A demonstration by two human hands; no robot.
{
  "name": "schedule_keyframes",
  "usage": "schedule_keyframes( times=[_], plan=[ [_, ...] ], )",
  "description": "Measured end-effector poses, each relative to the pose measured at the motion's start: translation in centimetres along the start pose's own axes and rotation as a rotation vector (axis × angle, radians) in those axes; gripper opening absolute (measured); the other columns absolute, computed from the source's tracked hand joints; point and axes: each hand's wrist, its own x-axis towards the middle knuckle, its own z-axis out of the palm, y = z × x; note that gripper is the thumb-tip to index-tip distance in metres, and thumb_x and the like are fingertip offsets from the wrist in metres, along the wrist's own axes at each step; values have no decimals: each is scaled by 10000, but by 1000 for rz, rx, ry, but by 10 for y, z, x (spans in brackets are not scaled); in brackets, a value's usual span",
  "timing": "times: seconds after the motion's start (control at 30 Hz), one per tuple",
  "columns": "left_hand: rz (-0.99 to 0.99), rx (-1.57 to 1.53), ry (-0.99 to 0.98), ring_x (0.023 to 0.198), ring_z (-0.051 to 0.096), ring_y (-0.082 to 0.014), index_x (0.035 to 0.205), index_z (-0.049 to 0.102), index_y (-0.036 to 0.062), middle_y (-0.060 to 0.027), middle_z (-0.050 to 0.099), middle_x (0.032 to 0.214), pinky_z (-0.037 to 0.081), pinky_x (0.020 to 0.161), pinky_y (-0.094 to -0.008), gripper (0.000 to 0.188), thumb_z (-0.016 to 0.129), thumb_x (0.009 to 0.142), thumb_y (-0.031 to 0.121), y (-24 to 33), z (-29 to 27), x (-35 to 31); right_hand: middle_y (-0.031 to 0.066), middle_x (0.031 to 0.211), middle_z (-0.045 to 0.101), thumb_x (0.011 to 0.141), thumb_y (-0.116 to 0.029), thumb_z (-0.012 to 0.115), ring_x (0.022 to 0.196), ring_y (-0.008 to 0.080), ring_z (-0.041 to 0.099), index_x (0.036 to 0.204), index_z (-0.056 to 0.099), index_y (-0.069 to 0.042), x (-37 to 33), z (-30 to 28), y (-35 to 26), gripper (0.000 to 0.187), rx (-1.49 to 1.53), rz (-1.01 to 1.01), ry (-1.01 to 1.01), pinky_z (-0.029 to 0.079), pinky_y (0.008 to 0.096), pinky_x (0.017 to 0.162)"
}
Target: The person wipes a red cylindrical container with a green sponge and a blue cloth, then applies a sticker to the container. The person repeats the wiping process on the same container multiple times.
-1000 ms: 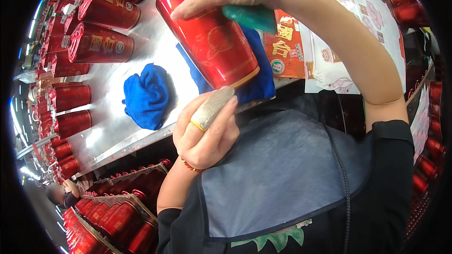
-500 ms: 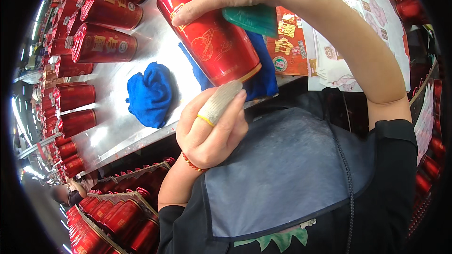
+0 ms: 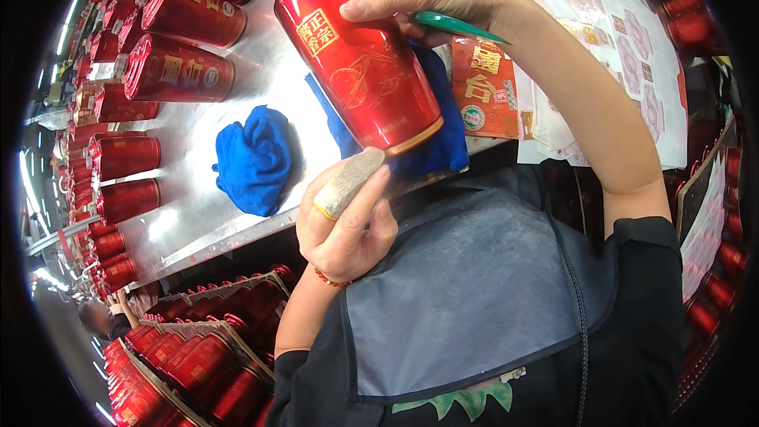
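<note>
A glossy red cylindrical bottle (image 3: 360,59) with a gold label and gold rim lies tilted over the steel table (image 3: 261,47). My right hand (image 3: 423,4) presses on its upper side and also holds a green flat tool (image 3: 455,25). My left hand (image 3: 344,217) sits at the bottle's bottom rim, its forefinger wrapped in a pale finger cover with a yellow ring at its base. A blue cloth (image 3: 431,146) lies under the bottle.
A second crumpled blue cloth (image 3: 254,160) lies left of the bottle. Rows of red bottles (image 3: 178,71) lie at the table's left and back. Crates of more red bottles (image 3: 190,356) stand below the table edge. Label sheets (image 3: 585,55) cover the table's right.
The bottle has turned in my hands, so the gold label now faces up. My left hand stays at the bottom rim and my right hand stays on top.
</note>
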Motion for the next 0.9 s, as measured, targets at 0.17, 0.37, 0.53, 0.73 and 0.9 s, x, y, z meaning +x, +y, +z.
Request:
schedule_keyframes(
  times=[0.17,0.37,0.53,0.73,0.9],
  plan=[
    [87,60,-53,988,699,-280,1056,774,32,-138,741,1093,586,868,-361,355,685,723,-51,1,0,5,117,974,665,539,-761,845,925,189,629,1180,677,-8,-2,11,2,1003,41,-36,110,437,270,696],
    [187,104,-89,1012,684,-259,1051,786,52,-82,735,1068,580,829,-333,396,721,673,-41,6,3,17,117,987,666,572,-739,842,892,171,608,1207,649,-6,-6,4,-10,989,-18,7,29,441,251,690],
    [234,123,-173,1028,665,-262,1011,784,53,-50,719,1037,563,790,-347,323,761,695,-10,11,15,28,46,875,675,686,-675,829,651,40,579,1279,588,-13,-7,5,-12,921,-44,-14,55,422,157,535],
    [155,147,-64,1025,684,-278,1007,784,27,-125,737,1102,585,845,-338,345,682,690,-62,1,3,3,135,1020,671,550,-755,847,970,196,629,1176,677,-25,-4,2,-11,977,-11,22,-3,449,267,726],
    [150,122,-35,1030,672,-256,1044,778,31,-102,743,1089,581,835,-332,384,703,680,-63,1,7,3,150,1130,691,540,-729,870,1017,209,659,1238,640,-19,15,7,8,1022,30,-115,58,464,240,737]
  ],
)
